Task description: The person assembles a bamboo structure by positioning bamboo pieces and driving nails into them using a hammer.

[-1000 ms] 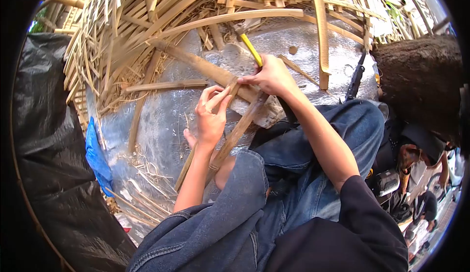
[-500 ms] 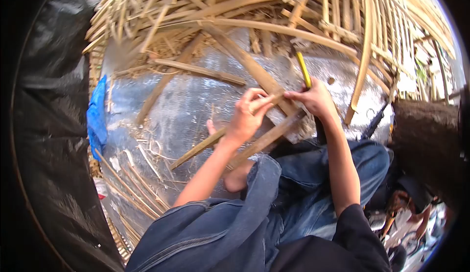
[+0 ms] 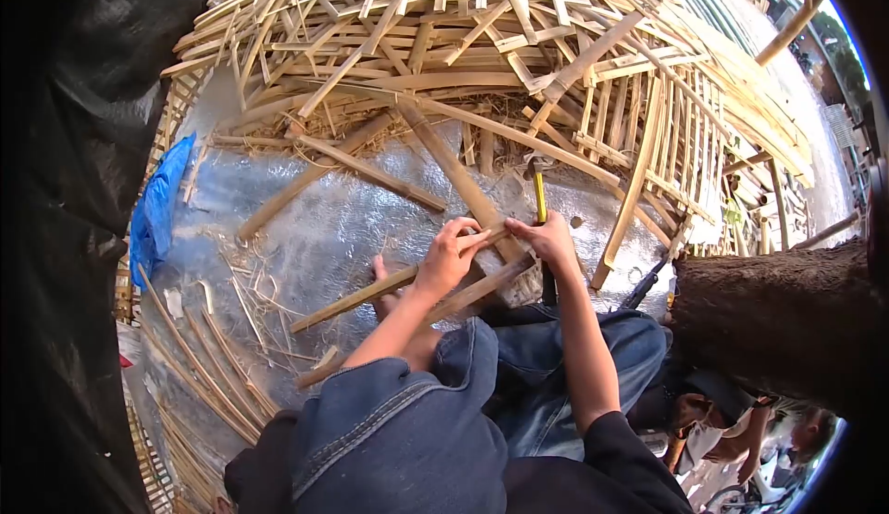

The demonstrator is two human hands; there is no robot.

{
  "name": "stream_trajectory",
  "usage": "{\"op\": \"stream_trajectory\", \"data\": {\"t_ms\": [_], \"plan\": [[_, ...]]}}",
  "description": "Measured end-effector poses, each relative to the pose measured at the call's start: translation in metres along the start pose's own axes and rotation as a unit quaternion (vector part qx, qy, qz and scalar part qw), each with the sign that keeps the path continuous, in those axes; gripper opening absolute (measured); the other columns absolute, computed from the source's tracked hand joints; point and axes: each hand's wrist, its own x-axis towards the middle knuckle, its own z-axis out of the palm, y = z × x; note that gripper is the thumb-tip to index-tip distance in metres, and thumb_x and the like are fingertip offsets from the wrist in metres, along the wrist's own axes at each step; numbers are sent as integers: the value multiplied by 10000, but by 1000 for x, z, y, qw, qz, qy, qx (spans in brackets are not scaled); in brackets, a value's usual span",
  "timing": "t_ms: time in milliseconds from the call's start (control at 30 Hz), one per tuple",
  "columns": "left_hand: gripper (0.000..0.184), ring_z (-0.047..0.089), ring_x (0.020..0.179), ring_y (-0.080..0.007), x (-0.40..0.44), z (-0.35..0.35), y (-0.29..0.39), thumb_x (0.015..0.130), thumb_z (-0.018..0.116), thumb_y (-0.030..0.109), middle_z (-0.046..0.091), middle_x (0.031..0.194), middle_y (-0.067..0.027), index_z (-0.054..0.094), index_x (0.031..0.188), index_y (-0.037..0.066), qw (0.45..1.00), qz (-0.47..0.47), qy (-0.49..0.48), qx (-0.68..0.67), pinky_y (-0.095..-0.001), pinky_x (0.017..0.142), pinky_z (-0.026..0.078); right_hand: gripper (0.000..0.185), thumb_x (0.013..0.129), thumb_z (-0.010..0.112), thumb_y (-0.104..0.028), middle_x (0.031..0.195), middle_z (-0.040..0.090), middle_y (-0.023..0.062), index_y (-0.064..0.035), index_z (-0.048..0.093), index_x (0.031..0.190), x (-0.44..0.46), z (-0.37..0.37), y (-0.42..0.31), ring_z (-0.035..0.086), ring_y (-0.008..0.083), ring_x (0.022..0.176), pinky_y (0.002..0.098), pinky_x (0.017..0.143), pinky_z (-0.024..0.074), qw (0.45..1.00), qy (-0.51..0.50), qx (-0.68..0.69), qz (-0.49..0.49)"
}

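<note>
My left hand (image 3: pixel 450 257) is closed, fingers pinching a bamboo slat (image 3: pixel 356 299) near the spot where it meets a long bamboo slat (image 3: pixel 449 167). My right hand (image 3: pixel 553 239) is closed round a hammer (image 3: pixel 541 197) with a yellow handle, its dark head pointing away from me. The right thumb presses at the same joint, close to my left fingertips. Whether a nail is between the fingers cannot be made out. Below them another bamboo slat (image 3: pixel 482 289) crosses the long one, over a block (image 3: pixel 514 290) by my legs.
A big heap of split bamboo (image 3: pixel 444 42) lies ahead. A loose slat (image 3: pixel 375 174) rests on the silvery sheet (image 3: pixel 306 227). On the left are a blue plastic bag (image 3: pixel 159 204), thin strips (image 3: pixel 208 366) and a black tarp (image 3: pixel 65 236). A thick log (image 3: pixel 769 315) lies at right, with a person (image 3: pixel 732 421) beyond.
The view has shifted, showing more of the bamboo heap and the area beyond. Both hands stay at the joint, with the hammer still in my right hand.
</note>
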Motion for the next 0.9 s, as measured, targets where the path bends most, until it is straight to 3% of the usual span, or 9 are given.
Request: {"op": "stream_trajectory", "data": {"t_ms": [67,167,200,267,300,367,500,667,900], "plan": [[216,616,948,-279,2,0,2,849,714,58,620,1049,-95,761,1058,87,1000,-3,6,0,-397,853,511,513,709,896,-451,638,638,67,-30,603,684,4,2,0,580,122,562,308,561,485,999,26,-22,-29],[210,620,1004,-302,-5,10,-13,848,717,80,636,1063,-106,773,1048,109,999,-42,-6,-25,-421,889,507,418,757,878,-355,715,668,59,-22,630,809,-1,16,12,595,123,602,314,562,478,994,20,83,-61],[210,648,968,-293,-6,14,-16,861,734,90,644,1110,-121,769,1067,110,1000,3,23,-4,-405,834,530,371,785,860,-315,736,681,54,-17,651,858,5,19,23,599,130,604,322,556,476,987,4,145,-73],[203,640,1005,-335,-5,24,-24,845,744,105,649,1129,-132,772,1045,116,997,43,59,-10,-442,873,520,220,837,811,-169,761,681,48,0,684,897,10,17,26,603,129,648,304,594,472,969,-23,209,-131],[212,622,1044,-329,-6,26,-32,837,743,115,640,1129,-124,768,1047,112,998,32,49,-12,-430,916,501,214,836,814,-144,762,676,51,7,672,887,2,15,7,596,113,674,291,617,467,984,10,128,-126],[216,590,1095,-309,-5,29,-34,849,719,129,619,1135,-96,760,1060,106,999,22,40,-8,-416,984,459,264,811,840,-178,761,708,75,38,712,892,27,19,27,596,110,663,288,631,472,989,19,87,-119],[203,598,1061,-297,-6,18,-22,853,725,160,630,1113,-100,773,1039,94,998,-3,49,-48,-407,970,465,311,778,867,-194,788,738,98,64,735,892,-7,13,-22,623,114,681,283,679,495,992,39,-29,-113],[155,637,979,-291,-6,24,-20,858,725,170,667,1022,-108,792,976,95,996,-30,72,-39,-394,888,512,288,790,855,-183,832,752,107,51,759,925,2,11,-10,643,120,730,291,730,501,995,9,-17,-97],[174,633,998,-290,-6,14,-17,861,716,147,651,1055,-99,784,1014,96,997,-18,38,-58,-391,900,511,314,824,837,-178,881,759,133,79,719,960,-7,15,-14,649,116,743,283,747,505,995,18,-8,-98]]}}
